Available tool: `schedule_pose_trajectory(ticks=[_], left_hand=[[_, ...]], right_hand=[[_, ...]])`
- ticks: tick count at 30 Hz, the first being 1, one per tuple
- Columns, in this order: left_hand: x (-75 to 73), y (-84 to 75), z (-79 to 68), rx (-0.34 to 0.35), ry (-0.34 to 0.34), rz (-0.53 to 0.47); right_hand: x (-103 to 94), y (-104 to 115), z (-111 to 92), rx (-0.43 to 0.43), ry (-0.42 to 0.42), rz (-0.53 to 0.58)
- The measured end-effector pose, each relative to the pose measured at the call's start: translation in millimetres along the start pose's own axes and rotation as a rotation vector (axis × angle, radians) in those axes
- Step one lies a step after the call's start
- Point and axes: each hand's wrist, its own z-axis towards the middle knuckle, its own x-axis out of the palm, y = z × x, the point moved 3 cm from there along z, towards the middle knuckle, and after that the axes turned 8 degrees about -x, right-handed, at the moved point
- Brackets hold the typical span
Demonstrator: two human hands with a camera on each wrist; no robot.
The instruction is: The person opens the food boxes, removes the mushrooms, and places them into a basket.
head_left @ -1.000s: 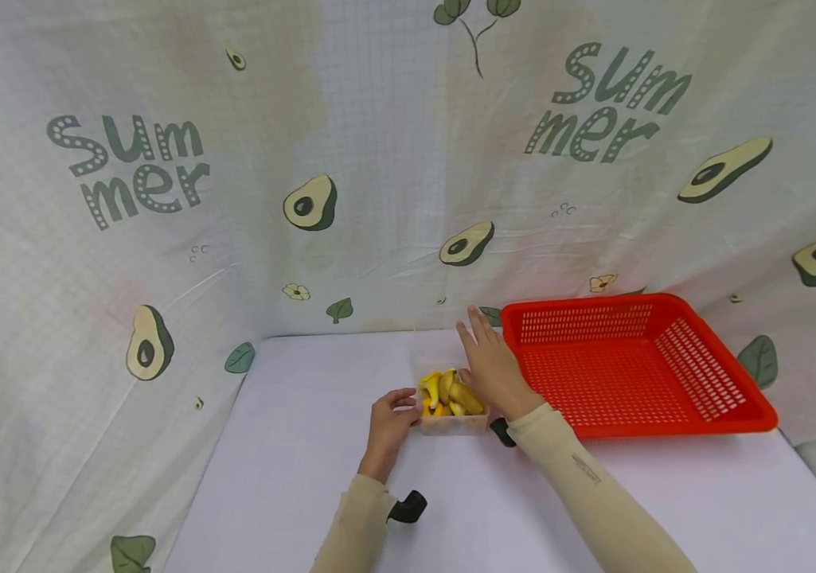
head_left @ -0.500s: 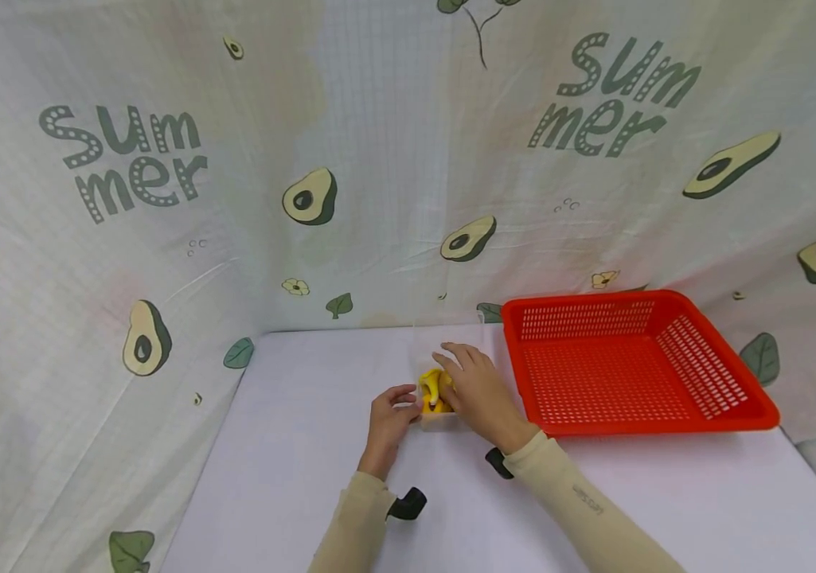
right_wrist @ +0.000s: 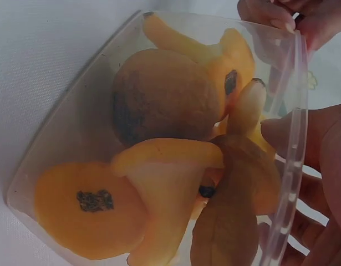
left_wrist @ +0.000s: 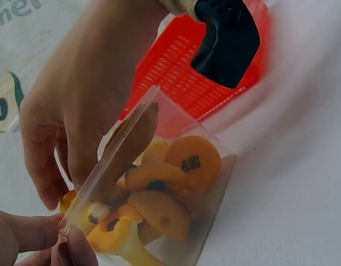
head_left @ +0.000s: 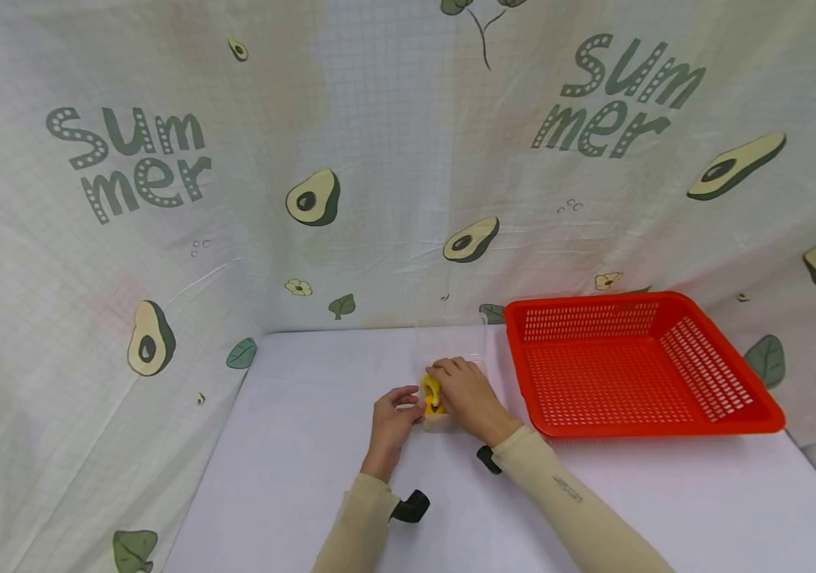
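A small clear plastic box [head_left: 439,424] full of yellow and orange fruit-shaped pieces stands on the table. My left hand [head_left: 388,422] pinches its left rim; thumb and fingertips show at the corner in the left wrist view. My right hand [head_left: 470,400] is over the box, fingers bent down among the pieces and covering its right side. A yellow banana [head_left: 431,388] shows beside it. Through the wall, round orange pieces [right_wrist: 92,210] with dark patches and a brownish, long piece [right_wrist: 225,221] are visible. The right thumb is near that piece; I cannot tell whether it is gripped.
A red slotted plastic basket [head_left: 637,374] stands on the right of the white-covered table [head_left: 293,446]. The box's clear lid [head_left: 450,338] stands raised behind it. A printed cloth [head_left: 379,159] hangs along the back. Black wrist-camera mounts [head_left: 411,506] stick out beside the sleeves.
My right hand has come down from above the box's back right corner, moving left onto the pieces, and its fingers have bent. My left hand stays at the rim.
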Motion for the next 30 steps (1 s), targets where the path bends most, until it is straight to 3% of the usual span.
schedule_pose_trajectory(ticks=[8, 21, 30], left_hand=[[0.0, 8.0, 5.3, -0.002, -0.018, 0.003], [-0.6, 8.0, 5.0, -0.006, -0.018, -0.016], [-1.3, 7.7, 4.3, -0.018, -0.023, -0.009]], right_hand=[[4.1, -3.4, 0.5, -0.006, -0.01, 0.002], [-2.8, -1.5, -7.5, 0.002, -0.15, -0.037], [-30.9, 2.7, -23.8, 0.06, -0.318, -0.047]])
